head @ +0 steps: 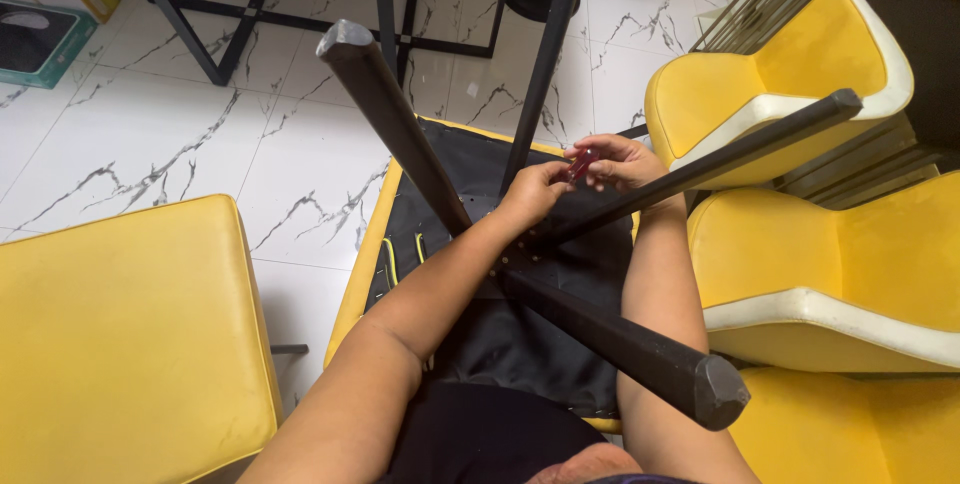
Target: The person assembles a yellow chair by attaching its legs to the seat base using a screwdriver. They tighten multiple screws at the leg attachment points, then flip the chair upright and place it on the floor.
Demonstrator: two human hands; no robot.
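An upturned yellow chair lies in front of me, its black fabric underside facing up. Black legs stick out from it: one toward the upper left, one toward the upper right, one toward me. My left hand and my right hand meet above the point where the legs join. Together they pinch a small dark red tool between their fingers. Most of that tool is hidden by my fingers.
A yellow cushioned seat stands at the left. Yellow chairs with white rims are stacked at the right. A black metal table frame stands on the white marble floor behind. A teal box lies at the far left.
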